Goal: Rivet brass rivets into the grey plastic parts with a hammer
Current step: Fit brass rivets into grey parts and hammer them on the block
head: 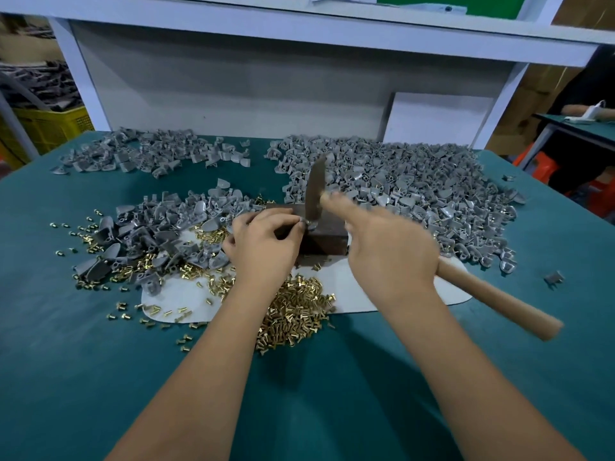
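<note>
While working at the middle of the green table (100, 377), pinched one grey plastic part (307, 223) between thumb and fingertips of the left hand (266, 241), right at the top edge of a dark block (327, 239). Gripped the hammer (492, 297) in the right hand (389, 251), fingers wrapped round the wooden handle, forefinger stretched along it toward the head. Held the metal head just over the pinched part (smeared to a grey streak, so contact impossible to judge).

Had the block standing on a white sheet (366, 294), with brass rivets (296, 311) heaped on the sheet's near edge under the left wrist and scattered leftward over the green top. Had grey parts in three lots: a large heap (416, 184) toward the far right corner, crowding the block from behind and beside the right hand; a smaller pile (159, 234) left of the block, mixed with rivets; a thin spread (149, 153) along the far left edge. Faced a white board (439, 119) leaning at the far edge, and a yellow crate (56, 128) beyond the left corner.

Could not make out the rivet in the pinched part, nor the block's left face behind the left hand.
</note>
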`<state>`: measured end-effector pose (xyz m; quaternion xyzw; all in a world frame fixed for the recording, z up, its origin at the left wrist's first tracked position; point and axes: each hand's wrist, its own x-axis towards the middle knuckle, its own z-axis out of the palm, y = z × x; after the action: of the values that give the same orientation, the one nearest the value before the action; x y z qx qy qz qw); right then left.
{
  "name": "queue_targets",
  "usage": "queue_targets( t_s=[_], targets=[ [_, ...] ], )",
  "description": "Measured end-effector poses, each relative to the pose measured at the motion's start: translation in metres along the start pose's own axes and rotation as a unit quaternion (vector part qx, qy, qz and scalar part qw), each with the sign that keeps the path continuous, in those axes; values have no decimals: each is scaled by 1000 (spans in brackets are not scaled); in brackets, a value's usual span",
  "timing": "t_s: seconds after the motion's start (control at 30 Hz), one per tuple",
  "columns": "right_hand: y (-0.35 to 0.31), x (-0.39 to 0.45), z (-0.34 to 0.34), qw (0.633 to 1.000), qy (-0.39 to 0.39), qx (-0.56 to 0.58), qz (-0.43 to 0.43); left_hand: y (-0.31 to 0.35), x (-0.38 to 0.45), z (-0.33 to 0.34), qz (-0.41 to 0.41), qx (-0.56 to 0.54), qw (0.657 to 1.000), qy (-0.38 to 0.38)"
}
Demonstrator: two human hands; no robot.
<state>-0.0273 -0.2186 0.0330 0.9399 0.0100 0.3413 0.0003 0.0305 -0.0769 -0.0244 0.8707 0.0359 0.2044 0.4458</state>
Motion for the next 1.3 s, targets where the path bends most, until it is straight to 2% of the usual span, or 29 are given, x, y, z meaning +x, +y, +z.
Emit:
queue_targets(
  t_s=[0.03, 0.13, 0.27, 0.43, 0.7, 0.77, 0.8, 0.9, 0.93, 1.0, 1.1, 1.2, 1.3],
  targets=[
    [1, -2, 2, 999, -29, -4, -13, 0, 0, -1, -2, 2, 1000, -4],
    [8, 7, 5, 1000, -28, -1, 7, 1, 0, -1, -6, 12, 1000, -14],
    [17, 19, 17, 990, -42, 73, 113, 1, 1, -3, -10, -2, 1000, -28],
    [31, 8, 34, 971, -110, 56, 206, 4, 4, -11, -12, -97, 994, -50],
    [41, -4, 48, 970, -154, 33, 184, 7, 1, -16, 10, -165, 984, -68],
    [38, -3, 48, 978, -123, 1, 169, 8, 0, -17, 12, -184, 981, -66],
    [36, -2, 47, 984, -83, -2, 158, 9, -1, -18, 12, -193, 979, -62],
    [20, 0, 41, 985, 73, 137, 69, 12, -3, -18, 17, -212, 976, -45],
    [10, 0, 40, 974, 86, 204, 40, 14, -4, -18, 16, -213, 976, -41],
    [-12, -4, 40, 944, 34, 326, 30, 18, -7, -20, 5, -234, 971, -42],
    [-31, -9, 43, 886, -10, 456, 83, 22, -12, -22, 3, -299, 953, -57],
    [-29, -7, 45, 863, 6, 495, 104, 23, -13, -21, 22, -327, 941, -78],
    [-24, -6, 46, 833, -16, 536, 133, 23, -13, -21, 35, -342, 934, -97]
  ],
)
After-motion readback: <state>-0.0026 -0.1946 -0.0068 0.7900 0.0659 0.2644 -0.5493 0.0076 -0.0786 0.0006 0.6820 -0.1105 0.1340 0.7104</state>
